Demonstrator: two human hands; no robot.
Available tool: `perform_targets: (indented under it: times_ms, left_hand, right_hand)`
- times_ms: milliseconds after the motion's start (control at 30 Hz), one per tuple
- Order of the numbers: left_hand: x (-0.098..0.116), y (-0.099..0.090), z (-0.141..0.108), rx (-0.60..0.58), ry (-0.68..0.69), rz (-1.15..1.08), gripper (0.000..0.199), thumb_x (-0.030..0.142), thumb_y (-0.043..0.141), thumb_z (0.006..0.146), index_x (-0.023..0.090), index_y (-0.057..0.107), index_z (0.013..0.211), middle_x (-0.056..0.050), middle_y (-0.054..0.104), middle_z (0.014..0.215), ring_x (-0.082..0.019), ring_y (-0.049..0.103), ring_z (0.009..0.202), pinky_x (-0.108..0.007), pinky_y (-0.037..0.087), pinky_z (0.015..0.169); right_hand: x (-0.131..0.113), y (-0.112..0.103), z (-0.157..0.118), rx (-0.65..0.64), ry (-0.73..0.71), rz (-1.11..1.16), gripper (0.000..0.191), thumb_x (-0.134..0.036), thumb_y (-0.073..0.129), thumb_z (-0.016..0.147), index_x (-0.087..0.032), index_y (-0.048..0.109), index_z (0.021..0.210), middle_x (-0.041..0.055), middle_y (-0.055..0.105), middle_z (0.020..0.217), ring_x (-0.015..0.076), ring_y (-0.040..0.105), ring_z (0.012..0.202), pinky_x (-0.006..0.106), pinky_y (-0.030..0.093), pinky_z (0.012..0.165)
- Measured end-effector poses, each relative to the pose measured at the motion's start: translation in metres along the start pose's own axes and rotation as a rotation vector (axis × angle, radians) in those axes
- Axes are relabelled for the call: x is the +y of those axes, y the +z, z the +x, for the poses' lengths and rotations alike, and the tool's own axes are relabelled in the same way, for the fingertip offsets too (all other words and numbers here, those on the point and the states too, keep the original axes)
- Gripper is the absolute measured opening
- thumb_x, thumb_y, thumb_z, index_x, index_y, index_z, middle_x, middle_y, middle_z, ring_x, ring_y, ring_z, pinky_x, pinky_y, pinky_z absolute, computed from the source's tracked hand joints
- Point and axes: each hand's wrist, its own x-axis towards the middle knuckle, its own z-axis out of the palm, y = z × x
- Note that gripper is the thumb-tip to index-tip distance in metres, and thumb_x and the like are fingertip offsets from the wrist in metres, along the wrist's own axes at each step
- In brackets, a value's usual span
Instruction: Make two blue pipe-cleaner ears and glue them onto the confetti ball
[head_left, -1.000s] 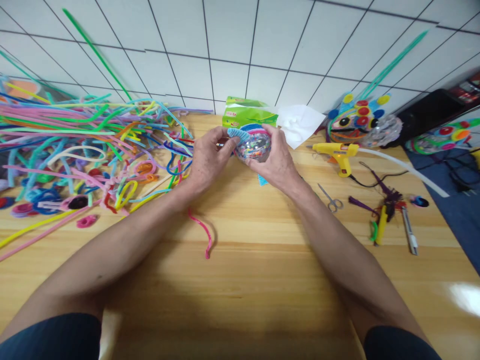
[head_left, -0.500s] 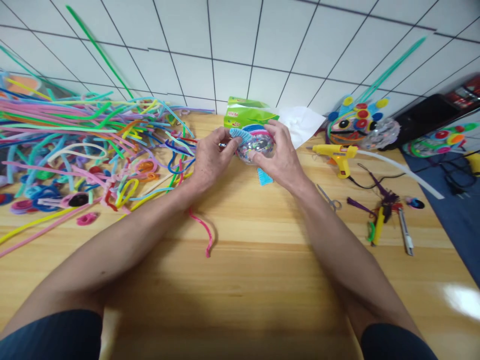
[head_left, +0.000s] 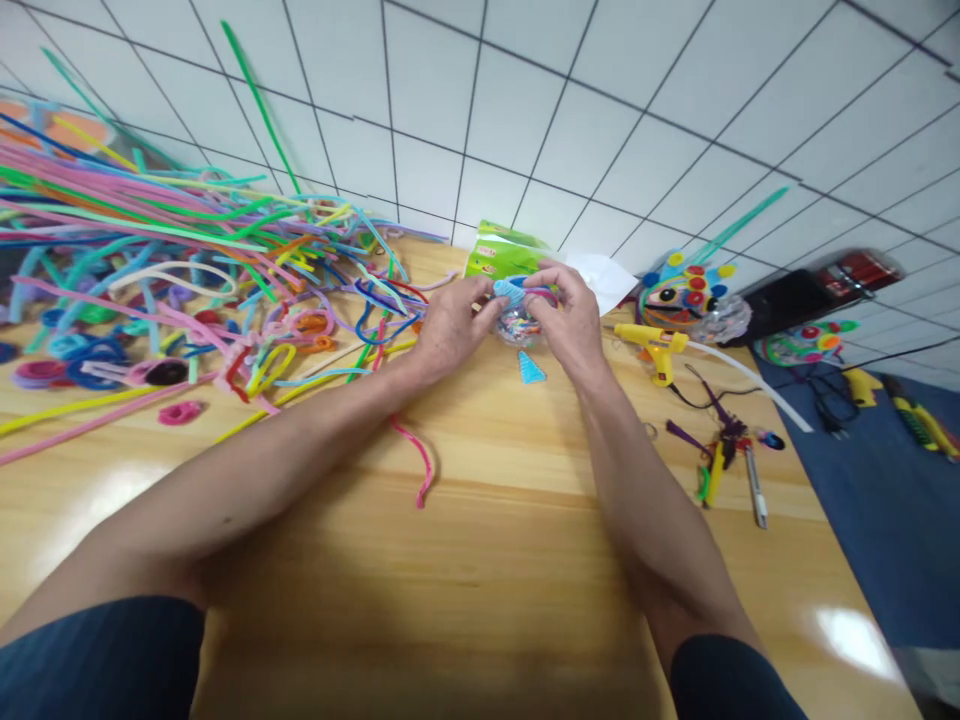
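Note:
A clear round ball [head_left: 517,328] with colourful bits inside stands near the back of the wooden table, with blue and pink rings around its top. My left hand [head_left: 457,325] pinches a light-blue ribbed piece [head_left: 510,292] against the ball's upper left. From the right, my right hand [head_left: 566,315] has its fingers bent round the rings and the ball's side. A second light-blue ribbed triangle [head_left: 532,367] lies on the table just in front of the ball.
Many pipe cleaners [head_left: 150,225] are heaped at the left. Behind the ball lies a green packet [head_left: 499,248]. To the right are a yellow glue gun [head_left: 658,348], a knife [head_left: 757,487] and a decorated piece [head_left: 679,290]. One pink pipe cleaner [head_left: 424,462] lies in front.
The view has turned, so the table objects appear shifted. The light-blue piece now sits closer over the ball's top, and my right hand's fingers have moved up toward the rings.

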Motion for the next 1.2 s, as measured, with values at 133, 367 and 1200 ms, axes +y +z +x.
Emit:
perform_targets:
  times_ms: [133,367,1200]
  left_hand:
    - [-0.001,0.003,0.0,-0.001,0.034,0.041,0.008,0.022,0.072,0.097,0.02,0.073,0.09,-0.004,0.077,0.086,-0.02,0.067,0.08,-0.031,0.052,0.077]
    - [-0.003,0.005,-0.001,-0.021,0.057,-0.076,0.012,0.014,0.071,0.094,0.019,0.074,0.104,-0.004,0.081,0.097,-0.018,0.071,0.085,-0.027,0.054,0.076]
    - [-0.005,0.005,0.0,-0.011,-0.057,-0.157,0.008,0.02,0.074,0.093,0.025,0.076,0.087,-0.004,0.084,0.094,-0.023,0.075,0.088,-0.035,0.064,0.077]
  right_hand:
    - [-0.001,0.003,-0.001,-0.005,-0.004,0.017,0.014,-0.02,0.076,0.079,-0.027,0.081,0.09,0.0057,0.078,0.126,0.0297,0.07,0.131,0.054,0.05,0.122]
    - [0.003,0.003,-0.002,0.002,0.031,0.077,0.007,-0.029,0.078,0.082,-0.027,0.08,0.088,0.0043,0.079,0.119,0.0282,0.071,0.122,0.053,0.053,0.117]
    - [0.01,0.009,-0.001,0.0,0.055,0.095,0.011,-0.031,0.078,0.081,-0.029,0.072,0.09,-0.0008,0.077,0.111,0.0244,0.071,0.112,0.046,0.058,0.108]
